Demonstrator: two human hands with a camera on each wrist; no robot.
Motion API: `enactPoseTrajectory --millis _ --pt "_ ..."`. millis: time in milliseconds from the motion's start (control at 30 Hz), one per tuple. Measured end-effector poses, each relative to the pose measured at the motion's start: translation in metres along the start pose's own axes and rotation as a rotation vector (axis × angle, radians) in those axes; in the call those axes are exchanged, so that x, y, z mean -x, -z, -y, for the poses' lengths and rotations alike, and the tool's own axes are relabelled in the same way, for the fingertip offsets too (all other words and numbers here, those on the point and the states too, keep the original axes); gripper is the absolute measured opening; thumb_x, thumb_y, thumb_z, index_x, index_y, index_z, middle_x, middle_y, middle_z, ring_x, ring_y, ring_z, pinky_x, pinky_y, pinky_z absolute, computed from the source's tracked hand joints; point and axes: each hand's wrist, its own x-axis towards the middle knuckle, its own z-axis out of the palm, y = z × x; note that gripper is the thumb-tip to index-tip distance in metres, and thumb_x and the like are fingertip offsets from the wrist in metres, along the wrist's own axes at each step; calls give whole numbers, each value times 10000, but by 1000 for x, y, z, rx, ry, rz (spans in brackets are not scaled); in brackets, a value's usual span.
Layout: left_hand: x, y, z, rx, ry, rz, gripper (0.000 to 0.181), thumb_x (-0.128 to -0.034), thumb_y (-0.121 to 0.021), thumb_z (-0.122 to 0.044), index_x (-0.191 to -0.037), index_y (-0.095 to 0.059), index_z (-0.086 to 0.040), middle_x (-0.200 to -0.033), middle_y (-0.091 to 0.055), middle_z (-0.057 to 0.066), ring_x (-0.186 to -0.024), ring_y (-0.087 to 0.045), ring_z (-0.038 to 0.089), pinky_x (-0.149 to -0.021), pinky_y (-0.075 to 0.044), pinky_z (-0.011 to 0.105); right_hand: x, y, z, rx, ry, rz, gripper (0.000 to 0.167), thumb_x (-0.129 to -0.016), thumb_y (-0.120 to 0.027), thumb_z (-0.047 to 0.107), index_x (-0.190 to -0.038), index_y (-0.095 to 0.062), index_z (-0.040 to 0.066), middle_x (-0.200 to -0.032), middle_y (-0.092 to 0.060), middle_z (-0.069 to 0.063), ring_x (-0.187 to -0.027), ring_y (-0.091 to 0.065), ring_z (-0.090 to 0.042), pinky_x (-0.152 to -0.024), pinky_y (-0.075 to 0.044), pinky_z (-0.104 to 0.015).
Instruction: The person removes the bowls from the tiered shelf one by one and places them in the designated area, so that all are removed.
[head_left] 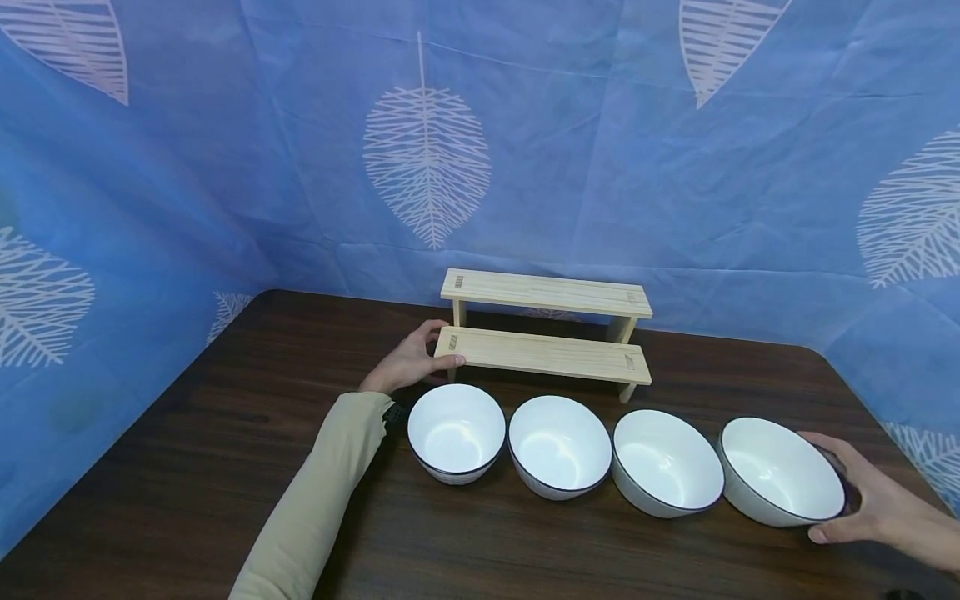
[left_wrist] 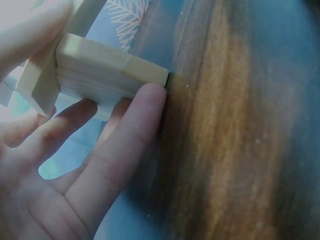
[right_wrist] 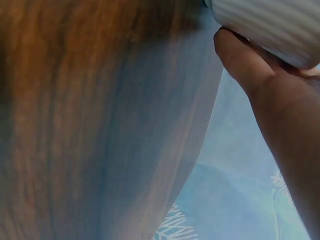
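At the left end of a two-tier wooden shelf stand, my left hand grips the lower tier. Its thumb lies over the board's edge, and in the left wrist view several fingers touch the wooden leg. Four would-be matching pieces aside, the bowl at the far right is white with a dark rim, and my right hand holds it around its right side. In the right wrist view the thumb lies against this bowl's ribbed outer wall; the other fingers are mostly hidden.
Left of the held bowl, a white bowl, a second bowl and a third bowl stand in a row before the stand. All rest on a dark wooden table. A blue leaf-patterned cloth hangs behind.
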Motion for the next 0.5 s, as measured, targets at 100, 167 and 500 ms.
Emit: enactPoseTrajectory --millis 100,167,500 --pt "0 1 0 -3 1 2 786 -936 -754 -152 -1547 -281 -8 -1452 -421 285 -1064 -653 368 -781 -609 442 4 -3 -4 -81 87 -13 1050 -790 -760 -99 -1339 -176 580 -1391 -355 70 -1058 -451 109 -646 -507 -219" --pt "0 1 0 -2 4 3 790 -936 -754 -153 -1550 -278 -10 -1456 -416 284 -1071 -651 372 -783 -608 442 5 -4 -6 -150 148 -8 1057 -758 -734 -183 -1367 -255 535 -1298 -364 276 -1018 -436 172 -656 -513 -203" --pt "2 2 -1 -30 0 9 795 -943 -747 -180 -1555 -270 -6 -1463 -424 286 -1091 -644 371 -798 -605 440 2 5 -12 -373 189 173 996 -909 -547 -193 -1491 -228 550 -1412 -295 420 -1192 -393 219 -752 -559 -216"
